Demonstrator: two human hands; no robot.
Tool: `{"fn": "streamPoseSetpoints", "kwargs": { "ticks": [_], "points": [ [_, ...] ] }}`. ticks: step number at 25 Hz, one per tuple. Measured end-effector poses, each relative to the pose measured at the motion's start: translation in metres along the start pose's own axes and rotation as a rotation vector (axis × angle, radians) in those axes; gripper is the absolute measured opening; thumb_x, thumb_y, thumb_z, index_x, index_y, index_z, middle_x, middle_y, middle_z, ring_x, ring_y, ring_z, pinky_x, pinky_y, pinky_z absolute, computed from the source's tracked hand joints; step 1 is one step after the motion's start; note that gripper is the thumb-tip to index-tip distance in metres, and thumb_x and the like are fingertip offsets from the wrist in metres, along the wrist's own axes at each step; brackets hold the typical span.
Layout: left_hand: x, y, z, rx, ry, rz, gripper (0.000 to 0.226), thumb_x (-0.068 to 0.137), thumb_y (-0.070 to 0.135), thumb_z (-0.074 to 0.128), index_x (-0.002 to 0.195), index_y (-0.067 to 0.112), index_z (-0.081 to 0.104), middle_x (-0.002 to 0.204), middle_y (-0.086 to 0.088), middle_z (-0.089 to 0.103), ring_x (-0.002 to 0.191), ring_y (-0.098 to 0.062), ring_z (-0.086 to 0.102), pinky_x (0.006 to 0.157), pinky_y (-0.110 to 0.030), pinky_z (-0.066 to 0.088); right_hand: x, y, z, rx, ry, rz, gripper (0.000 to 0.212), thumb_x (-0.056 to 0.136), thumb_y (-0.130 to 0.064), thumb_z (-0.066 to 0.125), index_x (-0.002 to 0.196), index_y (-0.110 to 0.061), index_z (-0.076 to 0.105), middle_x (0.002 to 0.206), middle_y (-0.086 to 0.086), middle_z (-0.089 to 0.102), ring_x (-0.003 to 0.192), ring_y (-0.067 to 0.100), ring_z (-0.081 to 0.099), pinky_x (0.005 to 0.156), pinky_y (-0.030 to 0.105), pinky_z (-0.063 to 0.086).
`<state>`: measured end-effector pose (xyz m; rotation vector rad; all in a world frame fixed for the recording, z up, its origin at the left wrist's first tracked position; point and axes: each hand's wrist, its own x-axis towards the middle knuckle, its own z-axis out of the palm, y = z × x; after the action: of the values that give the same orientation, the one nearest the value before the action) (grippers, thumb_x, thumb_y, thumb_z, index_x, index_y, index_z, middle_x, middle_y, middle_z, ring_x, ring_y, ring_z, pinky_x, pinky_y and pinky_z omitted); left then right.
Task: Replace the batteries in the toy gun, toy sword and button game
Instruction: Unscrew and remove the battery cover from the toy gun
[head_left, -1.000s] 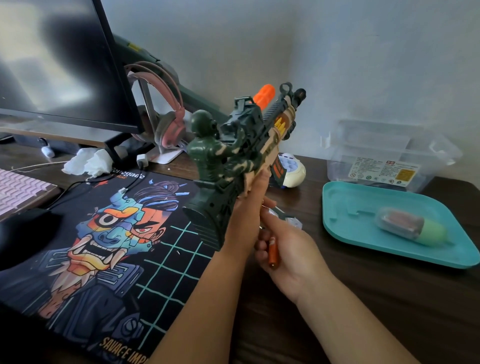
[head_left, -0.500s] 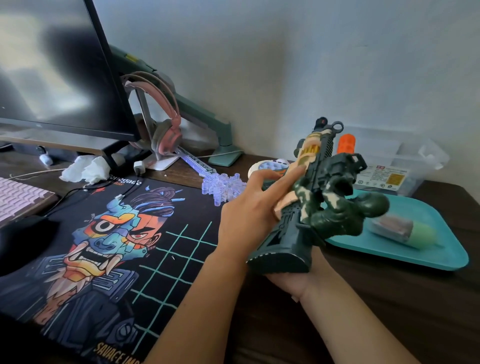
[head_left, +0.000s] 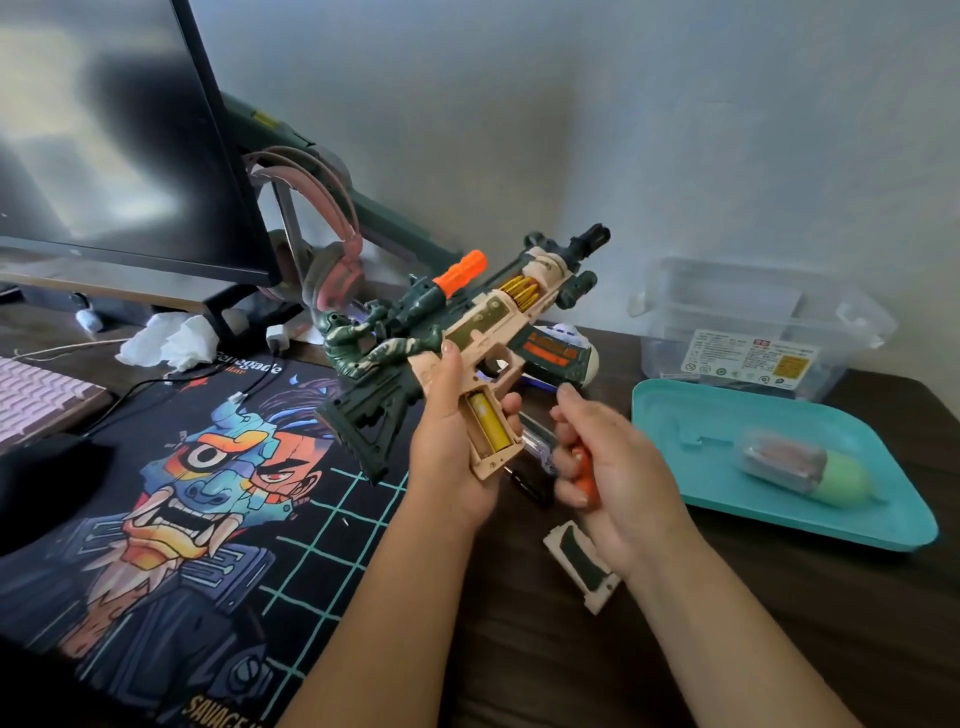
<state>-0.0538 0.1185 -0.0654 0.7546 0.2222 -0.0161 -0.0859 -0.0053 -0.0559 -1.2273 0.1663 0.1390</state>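
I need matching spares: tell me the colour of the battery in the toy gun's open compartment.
Yellow; the battery in the toy gun shows best in head view.

The toy gun (head_left: 467, 332) has swung back from above the tray (head_left: 670, 415) and rolled over, so the open compartment in its grip now faces the camera with a yellow battery (head_left: 485, 421) showing. The right hand (head_left: 613, 467) has come off the gun's underside and sits just beside the grip, curled round an orange-handled tool (head_left: 584, 475), leaving the left hand (head_left: 447, 467) alone gripping the gun. A tan and green cover (head_left: 582, 566) now shows on the desk (head_left: 727, 623) beneath the right wrist
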Motion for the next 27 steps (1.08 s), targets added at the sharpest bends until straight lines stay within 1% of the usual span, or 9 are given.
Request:
{"fn": "streamPoseSetpoints", "kwargs": {
  "ticks": [3,6,9,11,14,20,23,25,27],
  "points": [
    [0.002,0.003,-0.005,0.000,0.011,0.014,0.053,0.087,0.048,0.065,0.123,0.009,0.067,0.085,-0.008,0.073,0.064,-0.014,0.067,0.060,-0.029,0.058,-0.005,-0.014,-0.001,-0.903,-0.025,-0.560,0.009,0.082,-0.042,0.068,0.084,-0.034,0.067,0.078,-0.018,0.051,0.076,-0.001,0.050,0.059,0.009,0.039],
    [-0.002,0.006,-0.004,0.053,0.012,-0.017,0.051,0.084,0.046,0.069,0.121,0.011,0.070,0.114,-0.017,0.073,0.093,-0.027,0.069,0.088,-0.043,0.056,-0.002,-0.027,0.006,-1.355,-0.163,-0.825,0.012,0.085,-0.042,0.066,0.094,-0.035,0.069,0.093,-0.013,0.042,0.080,0.004,0.045,0.060,0.010,0.031],
    [-0.007,0.005,-0.001,0.085,-0.006,-0.027,0.038,0.088,0.044,0.067,0.112,0.015,0.072,0.098,-0.010,0.078,0.078,-0.022,0.074,0.068,-0.036,0.058,0.004,-0.032,0.016,-1.648,-0.264,-0.959,0.017,0.090,-0.042,0.057,0.100,-0.032,0.067,0.098,-0.008,0.035,0.079,0.008,0.045,0.057,0.015,0.034],
    [-0.008,0.005,-0.002,0.112,-0.010,-0.021,0.031,0.090,0.043,0.067,0.104,0.017,0.073,0.085,-0.005,0.076,0.064,-0.019,0.071,0.054,-0.030,0.057,0.005,-0.040,0.024,-1.774,-0.300,-0.979,0.020,0.095,-0.039,0.051,0.108,-0.031,0.063,0.105,-0.004,0.038,0.081,0.010,0.049,0.055,0.016,0.036],
    [-0.008,0.007,-0.004,0.136,-0.004,-0.015,0.031,0.091,0.043,0.066,0.105,0.016,0.072,0.078,-0.006,0.073,0.053,-0.019,0.065,0.046,-0.028,0.053,0.006,-0.048,0.033,-1.955,-0.340,-0.981,0.023,0.098,-0.035,0.046,0.118,-0.028,0.056,0.116,0.000,0.041,0.076,0.008,0.039,0.048,0.014,0.019],
    [-0.005,0.001,-0.006,0.242,-0.023,0.008,0.025,0.089,0.045,0.067,0.096,0.023,0.077,0.096,-0.007,0.077,0.074,-0.021,0.073,0.054,-0.029,0.054,0.010,-0.048,0.035,-2.097,-0.389,-1.024,0.020,0.095,-0.029,0.050,0.113,-0.020,0.052,0.110,0.003,0.043,0.063,0.009,0.033,0.044,0.021,0.018],
    [-0.004,-0.001,-0.006,0.256,0.001,0.009,0.027,0.090,0.045,0.065,0.101,0.022,0.076,0.102,-0.007,0.078,0.095,-0.026,0.074,0.072,-0.038,0.058,0.017,-0.039,0.026,-2.183,-0.378,-1.087,0.018,0.089,-0.029,0.063,0.103,-0.020,0.058,0.104,0.003,0.049,0.052,0.006,0.020,0.041,0.019,0.012],
    [-0.004,0.002,-0.004,0.212,0.030,0.011,0.026,0.091,0.044,0.065,0.099,0.022,0.076,0.102,-0.008,0.078,0.097,-0.028,0.074,0.081,-0.042,0.058,0.015,-0.032,0.017,-2.119,-0.321,-1.111,0.021,0.077,-0.027,0.076,0.091,-0.019,0.063,0.090,0.005,0.052,0.049,0.007,0.029,0.033,0.019,0.022],
    [-0.003,0.007,-0.001,0.140,0.051,0.019,0.026,0.091,0.043,0.066,0.097,0.020,0.075,0.098,-0.008,0.078,0.085,-0.025,0.074,0.078,-0.040,0.059,0.014,-0.020,0.009,-1.999,-0.302,-1.179,0.022,0.080,-0.021,0.072,0.099,-0.014,0.064,0.088,0.007,0.051,0.050,0.012,0.041,0.033,0.025,0.034]
  ]
}}
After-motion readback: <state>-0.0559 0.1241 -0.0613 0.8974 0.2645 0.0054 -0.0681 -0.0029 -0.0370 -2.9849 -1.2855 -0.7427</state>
